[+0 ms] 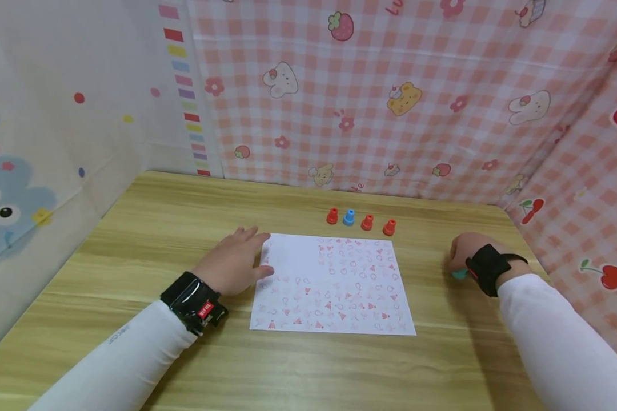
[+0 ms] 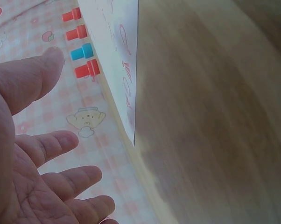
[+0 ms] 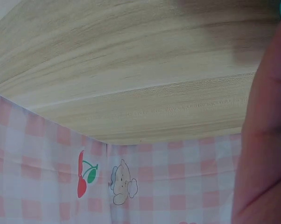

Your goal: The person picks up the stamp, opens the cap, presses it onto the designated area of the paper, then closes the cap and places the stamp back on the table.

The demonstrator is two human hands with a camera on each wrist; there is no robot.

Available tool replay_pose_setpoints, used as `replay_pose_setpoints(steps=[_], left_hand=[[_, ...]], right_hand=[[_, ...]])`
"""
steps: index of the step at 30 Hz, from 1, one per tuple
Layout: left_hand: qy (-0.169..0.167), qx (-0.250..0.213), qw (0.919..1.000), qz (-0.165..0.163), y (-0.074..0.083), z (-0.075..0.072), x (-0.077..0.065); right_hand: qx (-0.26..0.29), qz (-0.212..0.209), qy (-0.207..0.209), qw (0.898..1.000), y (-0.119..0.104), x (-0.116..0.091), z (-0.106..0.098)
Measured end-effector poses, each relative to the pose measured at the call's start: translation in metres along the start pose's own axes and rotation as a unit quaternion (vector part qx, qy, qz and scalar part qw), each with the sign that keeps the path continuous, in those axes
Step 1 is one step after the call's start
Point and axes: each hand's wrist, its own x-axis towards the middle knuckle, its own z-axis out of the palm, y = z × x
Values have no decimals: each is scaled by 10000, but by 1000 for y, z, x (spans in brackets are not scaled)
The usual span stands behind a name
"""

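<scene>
On the table lies a white sheet of paper (image 1: 293,257) covered in small red and pink stamped marks, with an unmarked patch at its upper left. My left hand (image 1: 235,260) is at the sheet's left edge, fingers spread; in the left wrist view the fingers (image 2: 70,182) hold nothing. Off to the right of the sheet, my right hand (image 1: 470,250) is curled low over the table. A small teal-green object (image 1: 460,274) shows beneath it, mostly hidden by the hand. The right wrist view shows only part of this hand (image 3: 266,140) and a sliver of teal.
Behind the sheet several small stamp-like pieces stand in a row: a red one (image 1: 332,216), a blue one (image 1: 349,218) and more red ones (image 1: 367,222). Pink checked cloth (image 1: 370,125) hangs at the back and right of the wooden table (image 1: 298,371); white printed cloth (image 1: 108,85) hangs at the left.
</scene>
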Motion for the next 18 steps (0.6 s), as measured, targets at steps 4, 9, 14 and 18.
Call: replay_pose_setpoints(steps=[4, 9, 14, 18], left_hand=[[4, -9, 10000, 11, 2, 1, 0], [38, -79, 9999, 52, 5, 1, 0], [104, -164, 9998, 102, 9, 1, 1], [138, -212, 9996, 125, 12, 2, 1]], right_hand=[[-9, -54, 134, 9999, 1, 2, 1], [-179, -117, 346, 9992, 3, 6, 2], [-192, 23, 778, 9968, 0, 5, 5], [-193, 35, 1356, 9906, -5, 4, 8]])
